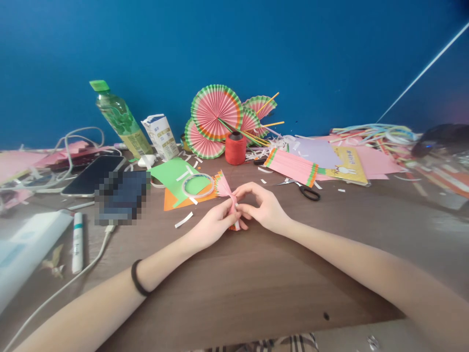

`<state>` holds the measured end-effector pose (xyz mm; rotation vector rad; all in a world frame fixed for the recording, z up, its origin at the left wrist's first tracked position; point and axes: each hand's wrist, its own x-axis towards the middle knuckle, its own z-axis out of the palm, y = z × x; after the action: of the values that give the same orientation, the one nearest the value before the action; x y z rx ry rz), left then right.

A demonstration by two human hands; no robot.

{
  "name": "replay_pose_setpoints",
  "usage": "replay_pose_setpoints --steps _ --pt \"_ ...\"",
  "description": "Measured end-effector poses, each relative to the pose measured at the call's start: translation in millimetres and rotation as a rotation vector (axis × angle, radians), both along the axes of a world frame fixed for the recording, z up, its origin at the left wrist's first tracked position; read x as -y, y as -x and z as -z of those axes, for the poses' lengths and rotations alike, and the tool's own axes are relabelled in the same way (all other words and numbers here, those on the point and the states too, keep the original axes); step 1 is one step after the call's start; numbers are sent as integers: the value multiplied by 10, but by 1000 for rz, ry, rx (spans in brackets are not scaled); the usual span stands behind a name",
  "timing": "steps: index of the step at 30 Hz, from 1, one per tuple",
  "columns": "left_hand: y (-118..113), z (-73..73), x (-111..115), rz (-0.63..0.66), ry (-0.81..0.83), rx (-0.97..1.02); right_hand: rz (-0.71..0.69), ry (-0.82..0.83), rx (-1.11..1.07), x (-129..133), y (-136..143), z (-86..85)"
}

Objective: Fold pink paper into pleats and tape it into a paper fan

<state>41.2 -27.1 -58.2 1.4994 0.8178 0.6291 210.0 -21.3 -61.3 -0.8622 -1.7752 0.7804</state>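
Note:
A pleated paper strip (223, 186), pink with orange and green ends, is pinched at its middle and flares at both ends. My left hand (213, 222) is closed on its lower half from the left. From the right, my right hand (264, 208) grips the narrow middle between thumb and fingers. The fingers partly hide the fold. Just behind lies a roll of clear tape (198, 185) on green paper (164, 171) and orange paper (169, 201). A second pleated pink sheet (291, 166) rests on black-handled scissors (309, 192) to the right.
Finished round paper fans (217, 112) lean against the blue wall behind a red thread spool (235, 149). A green bottle (119, 117) and a carton (161, 137) stand at back left. Phones (93, 175), a marker (77, 243) and a white cable (91, 264) lie left. A yellow booklet (350, 166) lies right.

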Motion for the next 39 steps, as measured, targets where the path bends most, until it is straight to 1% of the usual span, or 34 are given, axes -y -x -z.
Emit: replay_pose_setpoints --steps 5,7,9,12,14,18,20,22,27,30,34,37,39 --pt "4 -19 -17 -1 68 80 -18 -65 22 -4 -10 -12" --pt "2 -13 -34 -15 100 115 -14 -61 37 0 -8 -15" --pt "0 -1 -51 -66 140 162 -23 -30 40 13 -3 -20" --pt "-7 -3 -67 -157 214 276 -102 20 35 33 3 -30" --pt "-12 -25 -70 -179 261 331 -125 -12 48 38 -3 -35" --pt "0 -66 -84 -182 341 375 1 -156 88 9 -44 -39" --pt "15 -67 -97 -187 364 396 45 -172 78 -17 -71 -39" --pt "28 -62 -108 -194 371 420 59 -172 60 -40 -94 -41" --pt "37 -49 -124 -197 358 458 94 -114 -67 -88 -122 -72" --pt "35 -26 -136 -206 377 441 194 -41 -148 -168 -165 -98" --pt "40 -10 -142 -212 368 404 326 31 -159 -385 -342 -64" --pt "47 -30 -131 -208 360 374 439 3 -44 -551 -529 21" --pt "50 -46 -125 -200 365 363 446 7 96 -616 -619 75"
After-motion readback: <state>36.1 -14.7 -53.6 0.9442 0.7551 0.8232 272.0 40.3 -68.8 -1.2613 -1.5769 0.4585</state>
